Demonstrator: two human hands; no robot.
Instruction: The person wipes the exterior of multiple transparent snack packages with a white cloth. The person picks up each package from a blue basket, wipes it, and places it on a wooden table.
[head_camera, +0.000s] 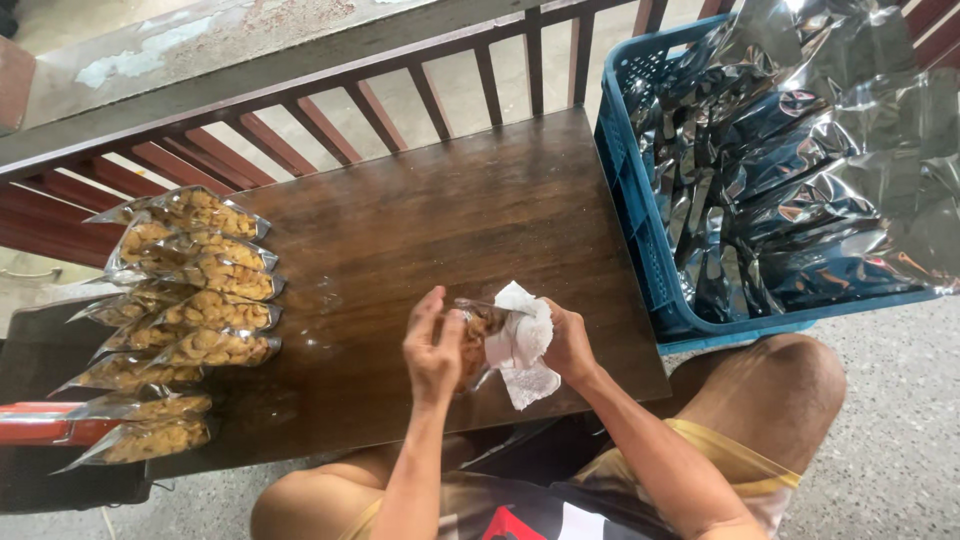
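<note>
Snack pouch sits gripped between both hands above the counter: left hand clasps its side, right hand presses a white cloth against it; filled pouches lie far left.

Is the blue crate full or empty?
Full. The blue crate is piled above its rim with shiny silver bags, which spill over its far side.
</note>
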